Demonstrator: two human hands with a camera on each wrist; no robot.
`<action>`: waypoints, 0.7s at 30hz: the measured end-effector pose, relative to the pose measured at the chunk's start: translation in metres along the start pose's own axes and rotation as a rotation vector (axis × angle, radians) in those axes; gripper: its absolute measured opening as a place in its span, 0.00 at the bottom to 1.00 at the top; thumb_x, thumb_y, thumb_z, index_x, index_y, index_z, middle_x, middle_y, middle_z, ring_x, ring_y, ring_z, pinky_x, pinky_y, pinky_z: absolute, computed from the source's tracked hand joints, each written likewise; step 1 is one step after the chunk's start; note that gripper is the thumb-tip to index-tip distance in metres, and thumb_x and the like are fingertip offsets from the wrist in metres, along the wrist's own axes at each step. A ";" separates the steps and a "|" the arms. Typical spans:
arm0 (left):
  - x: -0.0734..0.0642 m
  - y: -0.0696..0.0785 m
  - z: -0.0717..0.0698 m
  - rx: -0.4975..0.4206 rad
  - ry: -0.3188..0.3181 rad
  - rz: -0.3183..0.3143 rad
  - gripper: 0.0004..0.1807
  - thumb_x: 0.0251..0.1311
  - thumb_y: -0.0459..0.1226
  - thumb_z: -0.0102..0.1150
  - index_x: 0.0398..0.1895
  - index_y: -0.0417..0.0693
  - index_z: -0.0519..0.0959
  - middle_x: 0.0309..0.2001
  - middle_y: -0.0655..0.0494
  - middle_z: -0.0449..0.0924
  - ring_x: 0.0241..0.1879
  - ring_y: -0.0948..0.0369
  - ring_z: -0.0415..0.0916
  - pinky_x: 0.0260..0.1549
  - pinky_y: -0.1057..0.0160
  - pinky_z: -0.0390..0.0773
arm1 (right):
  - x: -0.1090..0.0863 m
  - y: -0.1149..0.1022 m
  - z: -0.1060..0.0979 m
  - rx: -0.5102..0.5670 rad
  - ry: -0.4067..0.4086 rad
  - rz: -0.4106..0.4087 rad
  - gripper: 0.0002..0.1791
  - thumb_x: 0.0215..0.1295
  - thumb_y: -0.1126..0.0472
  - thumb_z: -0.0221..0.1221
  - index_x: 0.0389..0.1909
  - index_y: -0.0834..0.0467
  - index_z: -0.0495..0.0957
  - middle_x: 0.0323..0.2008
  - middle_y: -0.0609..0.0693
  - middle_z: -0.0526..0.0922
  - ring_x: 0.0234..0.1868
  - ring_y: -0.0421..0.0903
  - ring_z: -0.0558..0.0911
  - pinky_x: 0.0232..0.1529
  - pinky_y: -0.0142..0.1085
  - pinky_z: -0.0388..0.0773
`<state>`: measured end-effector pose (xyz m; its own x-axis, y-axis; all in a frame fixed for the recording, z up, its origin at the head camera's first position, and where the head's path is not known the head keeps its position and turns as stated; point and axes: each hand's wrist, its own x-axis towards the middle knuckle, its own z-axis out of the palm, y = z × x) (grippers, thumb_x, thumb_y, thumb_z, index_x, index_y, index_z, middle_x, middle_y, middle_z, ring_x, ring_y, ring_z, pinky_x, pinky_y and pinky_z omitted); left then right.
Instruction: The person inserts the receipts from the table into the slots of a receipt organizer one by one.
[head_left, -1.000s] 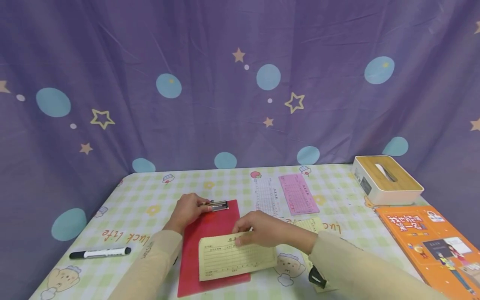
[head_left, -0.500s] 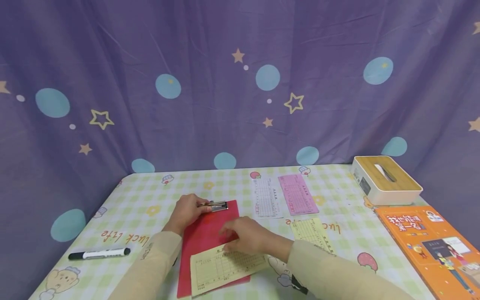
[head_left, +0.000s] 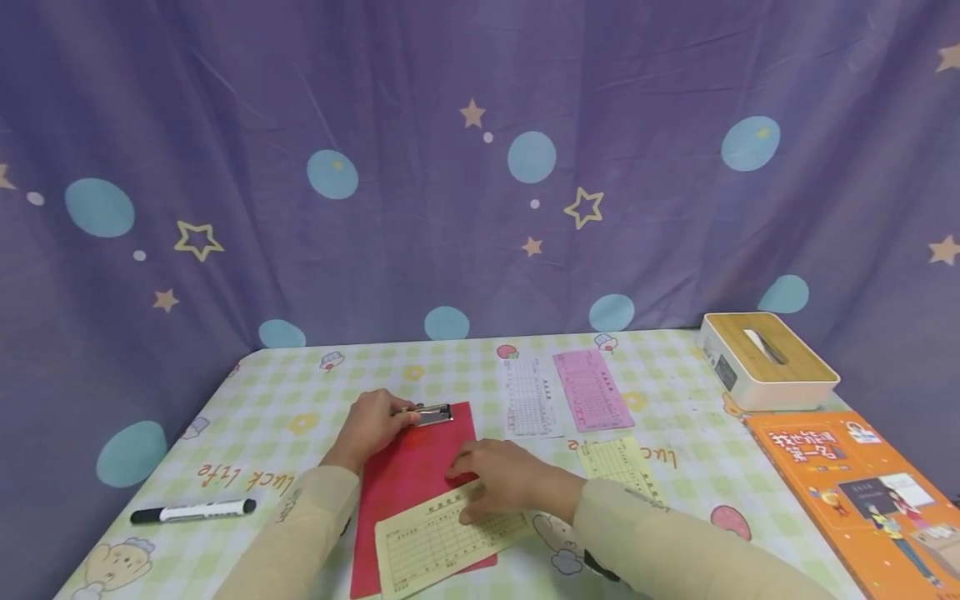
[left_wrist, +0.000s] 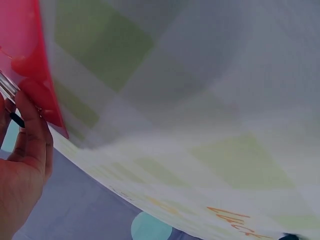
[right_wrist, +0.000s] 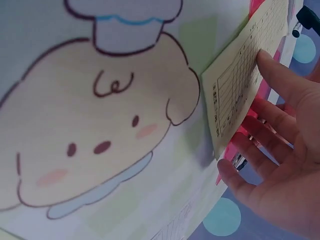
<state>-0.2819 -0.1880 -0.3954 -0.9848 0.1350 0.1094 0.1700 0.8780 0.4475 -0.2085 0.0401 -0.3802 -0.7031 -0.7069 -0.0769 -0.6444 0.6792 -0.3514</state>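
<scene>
A red clipboard (head_left: pixel 420 454) lies in front of me, its metal clip (head_left: pixel 434 414) at the far end. My left hand (head_left: pixel 372 427) pinches that clip; in the left wrist view its fingers (left_wrist: pixel 32 117) bend round the clip at the board's edge. Slanted across the board's near half is a yellow printed form (head_left: pixel 427 546), overhanging its right side. My right hand (head_left: pixel 502 477) is over the form's far edge. From the right wrist, the thumb (right_wrist: pixel 267 62) touches the form's printed face, while the other fingers extend loosely past its edge.
A white slip (head_left: pixel 531 400), a pink slip (head_left: pixel 592 390) and another yellow slip (head_left: pixel 617 462) lie to the right. A black-capped marker (head_left: pixel 195 511) is at left. An orange book (head_left: pixel 810 508) and a tissue box (head_left: pixel 772 367) stand at the right edge.
My right hand has moved left and nearer, bringing the yellow form down at a slant over the clipboard, and its fingers have loosened. The left hand stays at the clip.
</scene>
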 end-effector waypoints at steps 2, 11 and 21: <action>0.000 0.000 0.001 -0.009 -0.001 -0.006 0.09 0.60 0.36 0.72 0.42 0.43 0.91 0.31 0.56 0.87 0.32 0.60 0.76 0.34 0.62 0.76 | 0.001 0.000 0.000 0.005 -0.003 0.001 0.29 0.57 0.49 0.75 0.60 0.50 0.83 0.59 0.43 0.80 0.60 0.42 0.77 0.63 0.37 0.72; -0.003 0.000 -0.002 -0.020 0.013 0.064 0.09 0.60 0.34 0.71 0.41 0.37 0.90 0.34 0.50 0.86 0.35 0.56 0.80 0.41 0.52 0.82 | 0.002 -0.003 -0.002 0.031 -0.034 0.051 0.30 0.56 0.48 0.76 0.61 0.48 0.83 0.61 0.42 0.79 0.64 0.43 0.74 0.66 0.38 0.70; -0.001 0.000 0.000 0.003 0.018 0.098 0.10 0.61 0.34 0.70 0.43 0.37 0.89 0.38 0.46 0.86 0.40 0.52 0.82 0.47 0.49 0.82 | 0.002 -0.003 -0.003 0.021 -0.032 0.069 0.30 0.55 0.47 0.76 0.60 0.46 0.83 0.63 0.42 0.77 0.65 0.43 0.74 0.66 0.41 0.70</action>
<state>-0.2808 -0.1878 -0.3954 -0.9626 0.2123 0.1685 0.2657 0.8622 0.4313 -0.2093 0.0371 -0.3771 -0.7356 -0.6645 -0.1318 -0.5877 0.7228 -0.3636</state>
